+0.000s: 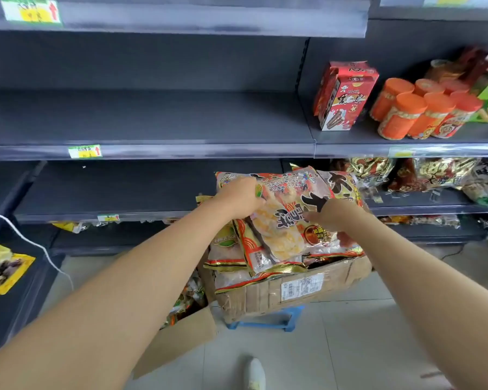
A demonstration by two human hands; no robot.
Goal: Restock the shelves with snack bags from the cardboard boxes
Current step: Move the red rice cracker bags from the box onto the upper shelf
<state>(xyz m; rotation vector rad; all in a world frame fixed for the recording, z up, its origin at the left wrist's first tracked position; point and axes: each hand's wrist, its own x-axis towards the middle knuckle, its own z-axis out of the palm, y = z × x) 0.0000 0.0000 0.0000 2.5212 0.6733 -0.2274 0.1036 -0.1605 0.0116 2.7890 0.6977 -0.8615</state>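
Observation:
A worn cardboard box [296,291] sits on a blue stool, heaped with red-and-gold snack bags [237,263]. Both hands hold one large snack bag [282,220] above the box, in front of the low shelf. My left hand [238,197] grips its upper left edge. My right hand [331,216] grips its right side, fingers partly under the bag. Another similar bag [341,184] lies just behind it at the shelf's edge. The dark shelf [110,192] to the left of the bag is bare.
A second open cardboard box [181,336] with packets stands on the floor, left of the stool [265,322]. Red cartons [341,97] and orange-lidded jars [423,111] stand on the upper right shelf. Yellow packets [3,266] lie at far left. A white cable [31,243] hangs there.

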